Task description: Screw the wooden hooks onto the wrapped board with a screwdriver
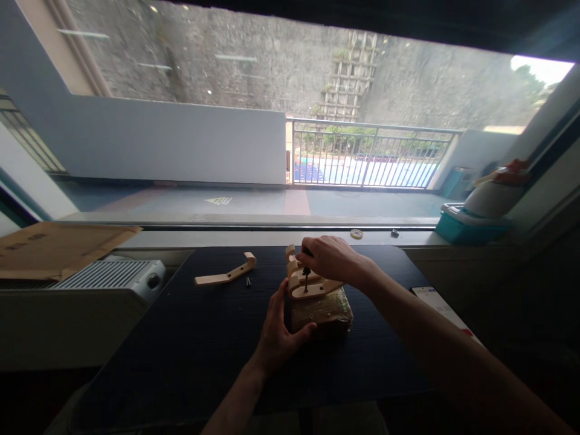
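Hook (313, 292) lying across the top of the block (317, 312), straight ahead of the body, along the near edge. Long axis roughly left to right, angled slightly away toward the right, with the far right part passing close under the right wrist. Two holes in view: one bare, toward the right; one toward the left, directly beneath the screwdriver (307, 274). Shaft upright or nearly so, tip down at that left hole. Depth, and any screw head beneath, too small to tell. Beyond, side by side, other hooks (292, 266), curled ends to the left, partly covered by the right hand.

Right hand (331, 257) nearer to the tip, just above, curled narrowly around the dark handle, forearm reaching in from the lower right. Left hand (277, 323) lower and to the left, gripping around the block's near left corner: thumb spread wide of the fingers and laid along the near side, fingers against the left end, index fingertip beside the hook's left end. Contact between fingertip and wood: cannot tell.

Well to the left on the dark table (217, 338), a loose hook (222, 278), curled end to the right, with screws (248, 281) just beside. Off to the right, past the right forearm, a phone (441, 307).
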`<state>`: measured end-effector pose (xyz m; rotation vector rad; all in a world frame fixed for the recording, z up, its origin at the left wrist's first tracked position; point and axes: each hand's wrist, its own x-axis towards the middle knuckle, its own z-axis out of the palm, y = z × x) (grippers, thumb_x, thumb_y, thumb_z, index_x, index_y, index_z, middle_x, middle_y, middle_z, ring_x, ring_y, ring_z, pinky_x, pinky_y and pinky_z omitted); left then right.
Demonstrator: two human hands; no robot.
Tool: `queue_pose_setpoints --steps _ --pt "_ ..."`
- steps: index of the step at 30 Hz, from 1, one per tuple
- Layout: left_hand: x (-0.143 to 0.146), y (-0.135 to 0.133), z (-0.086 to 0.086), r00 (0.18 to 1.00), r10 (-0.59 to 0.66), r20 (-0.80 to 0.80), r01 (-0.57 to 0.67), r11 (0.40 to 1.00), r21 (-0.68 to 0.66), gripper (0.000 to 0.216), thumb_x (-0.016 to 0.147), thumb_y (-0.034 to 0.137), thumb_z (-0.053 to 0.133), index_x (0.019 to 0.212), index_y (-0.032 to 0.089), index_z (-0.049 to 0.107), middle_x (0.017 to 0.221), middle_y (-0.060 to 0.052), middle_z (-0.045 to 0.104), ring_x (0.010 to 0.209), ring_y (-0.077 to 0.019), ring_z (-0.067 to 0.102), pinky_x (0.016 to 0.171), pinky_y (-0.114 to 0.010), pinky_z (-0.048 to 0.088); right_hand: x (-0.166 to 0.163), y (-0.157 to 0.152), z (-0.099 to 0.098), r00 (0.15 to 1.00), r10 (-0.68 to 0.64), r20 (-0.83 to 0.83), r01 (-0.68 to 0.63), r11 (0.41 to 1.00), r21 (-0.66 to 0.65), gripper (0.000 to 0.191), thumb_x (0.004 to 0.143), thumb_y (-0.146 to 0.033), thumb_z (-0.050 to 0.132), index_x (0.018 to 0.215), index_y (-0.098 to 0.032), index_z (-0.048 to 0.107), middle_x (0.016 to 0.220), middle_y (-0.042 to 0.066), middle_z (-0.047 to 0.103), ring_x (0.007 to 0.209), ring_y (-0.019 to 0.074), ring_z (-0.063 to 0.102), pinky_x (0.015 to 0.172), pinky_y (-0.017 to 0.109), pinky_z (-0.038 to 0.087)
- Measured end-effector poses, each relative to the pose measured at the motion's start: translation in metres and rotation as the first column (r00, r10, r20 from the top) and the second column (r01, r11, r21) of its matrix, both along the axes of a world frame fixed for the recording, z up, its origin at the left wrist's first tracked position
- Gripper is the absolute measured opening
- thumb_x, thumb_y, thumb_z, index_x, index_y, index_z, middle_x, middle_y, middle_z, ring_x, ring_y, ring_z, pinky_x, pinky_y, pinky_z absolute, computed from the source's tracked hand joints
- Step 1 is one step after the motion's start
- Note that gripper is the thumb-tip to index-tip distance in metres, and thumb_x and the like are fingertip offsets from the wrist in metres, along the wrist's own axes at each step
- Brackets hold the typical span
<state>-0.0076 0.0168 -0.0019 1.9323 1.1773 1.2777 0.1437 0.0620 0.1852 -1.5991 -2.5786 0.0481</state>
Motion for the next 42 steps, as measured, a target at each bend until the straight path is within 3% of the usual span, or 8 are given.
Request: queue_pose_setpoints --steps 4,9,15,19,25,30,37,42 --pt "0.0 0.0 0.0 1.0 0.0 0.016 0.0 1.0 -0.009 0.097 0.069 0.033 0.072 0.144 0.032 0.01 0.141 -0.01 0.033 0.13 -0.0296 0.036 0.106 -0.051 0.031 0.001 -0.002 0.007 0.994 0.1 0.035 -0.099 0.995 -0.019 0.024 0.09 -0.034 0.042 0.092 -0.019 0.061 0.077 0.004 0.065 0.063 0.0129 0.053 0.053 0.025 0.025" --pt "0.0 0.001 -0.003 1.0 0.003 0.015 -0.003 1.0 -0.003 0.095 0.069 0.034 0.072 0.143 0.031 0.013 0.141 -0.01 0.033 0.129 -0.0297 0.037 0.106 -0.05 0.031 0.001 -0.002 -0.003 0.993 0.113 -0.036 -0.113 0.994 0.002 0.026 0.093 -0.029 0.038 0.09 -0.016 0.06 0.075 0.004 0.064 0.06 0.0107 0.051 0.053 0.025 0.024" --pt "0.0 0.0 -0.002 1.0 0.003 0.006 -0.003 1.0 -0.007 0.094 0.069 0.035 0.072 0.143 0.03 0.013 0.141 -0.01 0.034 0.128 -0.0292 0.038 0.104 -0.047 0.035 0.0 -0.001 -0.014 0.998 -0.033 -0.061 0.033 0.999 -0.004 0.03 0.094 -0.037 0.034 0.094 -0.016 0.056 0.079 0.006 0.064 0.061 0.0134 0.054 0.051 0.025 0.026" --pt "0.0 0.0 -0.001 1.0 0.001 0.0 -0.001 1.0 0.0 0.095 0.07 0.034 0.072 0.143 0.03 0.012 0.14 -0.01 0.035 0.129 -0.0299 0.038 0.104 -0.049 0.035 0.001 -0.003 -0.009 0.997 -0.068 -0.032 0.069 0.998 0.002 0.033 0.094 -0.039 0.034 0.092 -0.016 0.057 0.076 0.007 0.064 0.06 0.0151 0.055 0.052 0.025 0.027" --pt "0.0 0.001 -0.001 1.0 -0.003 0.018 0.004 1.0 -0.008 0.096 0.069 0.034 0.072 0.143 0.03 0.012 0.141 -0.01 0.034 0.129 -0.0303 0.037 0.105 -0.049 0.034 0.003 -0.004 0.003 0.995 0.092 0.042 -0.094 0.995 0.039 0.031 0.093 -0.036 0.037 0.09 -0.018 0.062 0.074 0.004 0.065 0.062 0.0141 0.055 0.054 0.026 0.025" --pt "0.0 0.001 -0.003 1.0 0.004 -0.004 -0.004 1.0 -0.004 0.095 0.07 0.034 0.072 0.143 0.03 0.012 0.141 -0.01 0.034 0.129 -0.0295 0.037 0.106 -0.049 0.033 0.0 0.002 -0.008 0.987 0.161 -0.02 -0.16 0.985 0.065 0.032 0.095 -0.034 0.035 0.095 -0.017 0.061 0.077 0.005 0.065 0.063 0.0128 0.053 0.055 0.026 0.025" --pt "0.0 0.001 -0.002 1.0 0.004 -0.002 -0.004 1.0 0.012 0.095 0.069 0.035 0.072 0.143 0.03 0.012 0.141 -0.01 0.034 0.129 -0.0296 0.037 0.105 -0.049 0.033 -0.004 0.004 -0.017 0.998 -0.025 -0.062 0.029 0.997 0.067 0.033 0.095 -0.035 0.031 0.087 -0.017 0.057 0.072 0.005 0.062 0.056 0.0123 0.051 0.05 0.026 0.023" --pt "0.0 0.001 -0.002 1.0 0.002 -0.005 -0.002 1.0 0.004 0.095 0.07 0.035 0.072 0.144 0.03 0.011 0.14 -0.011 0.035 0.129 -0.0298 0.037 0.104 -0.048 0.034 -0.001 0.002 -0.005 1.0 -0.007 -0.018 0.008 0.998 0.062 0.034 0.093 -0.038 0.035 0.083 -0.017 0.059 0.07 0.004 0.062 0.054 0.0123 0.05 0.051 0.026 0.023"
